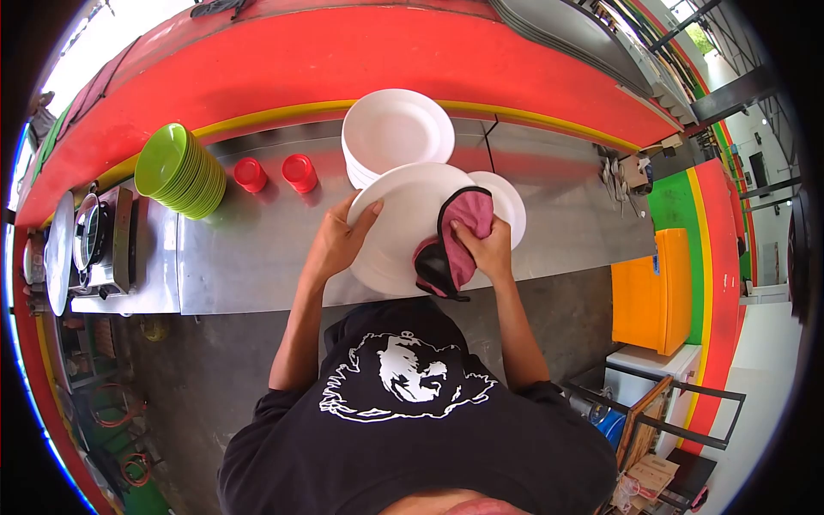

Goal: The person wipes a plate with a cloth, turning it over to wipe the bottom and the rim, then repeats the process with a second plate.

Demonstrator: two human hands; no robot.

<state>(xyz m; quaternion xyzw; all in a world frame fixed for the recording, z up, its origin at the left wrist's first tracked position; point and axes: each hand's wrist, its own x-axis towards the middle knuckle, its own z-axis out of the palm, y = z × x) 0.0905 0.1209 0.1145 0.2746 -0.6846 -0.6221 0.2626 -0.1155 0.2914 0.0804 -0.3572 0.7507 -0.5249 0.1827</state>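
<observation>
A large white plate [395, 232] is tilted in front of me, gripped at its left rim by my left hand [342, 239], thumb on the upper face. My right hand [487, 249] is closed on a pink and black cloth [468, 225] that lies against the right side of the plate. Behind the plate stands a stack of white bowls [399, 129]. Another white plate [508, 202] shows on the metal counter, partly hidden by the cloth and my right hand.
On the metal counter [240, 275] stand a stack of green bowls [184, 176] and two red containers [250, 175]. A stove [116, 240] is at the left. Utensils [618, 182] lie at the right end, near an orange bin [654, 292]. A red wall [283, 69] runs behind.
</observation>
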